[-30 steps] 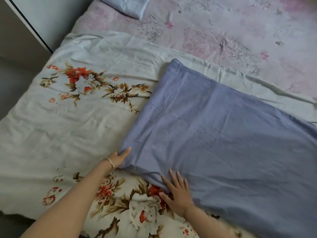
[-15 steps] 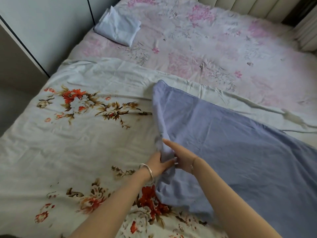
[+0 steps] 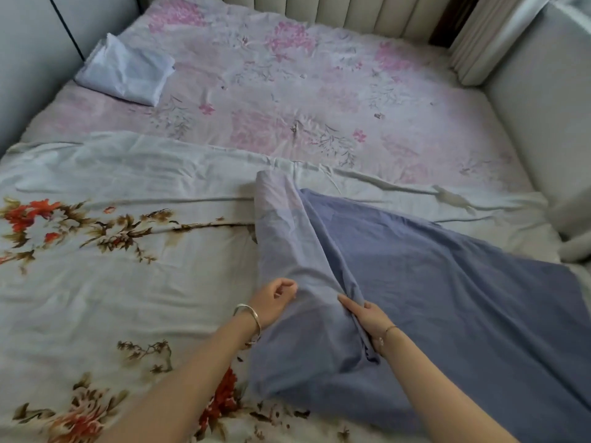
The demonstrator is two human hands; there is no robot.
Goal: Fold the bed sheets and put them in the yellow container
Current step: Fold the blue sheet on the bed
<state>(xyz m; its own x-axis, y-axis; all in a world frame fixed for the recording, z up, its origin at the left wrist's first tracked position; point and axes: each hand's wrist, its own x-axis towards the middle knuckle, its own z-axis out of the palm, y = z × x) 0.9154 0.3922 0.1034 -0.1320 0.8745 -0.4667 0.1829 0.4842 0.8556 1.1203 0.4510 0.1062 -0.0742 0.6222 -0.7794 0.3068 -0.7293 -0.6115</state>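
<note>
1. A blue bed sheet (image 3: 431,282) lies on the near right part of the bed. It is spread flat toward the right, and its left portion is lifted into a loose, raised fold.
2. The left hand (image 3: 273,300) is at the left edge of that raised fold. Its fingers are curled in toward the thumb and appear to pinch the cloth edge. A silver bangle (image 3: 251,318) sits on the wrist.
3. The right hand (image 3: 367,318) grips the sheet just right of the left hand. The thumb lies along the top of a bunched ridge of fabric, and the other fingers are tucked under it and hidden. A thin bracelet (image 3: 389,330) circles that wrist.
4. The stretch of sheet between the two hands sags in a soft hollow, and the far corner of the fold rests on the bedding beyond them.
5. Under the blue sheet lies a pale sheet with orange flowers (image 3: 112,282). It is wrinkled and covers the near half of the bed.
6. Beyond it is a pink floral bed cover (image 3: 287,100), running up to a padded headboard (image 3: 351,12).
7. A folded white cloth (image 3: 124,71) rests on the far left of the pink cover, beside a grey wall panel (image 3: 28,46).
8. A pleated curtain (image 3: 486,36) hangs at the far right corner.
</note>
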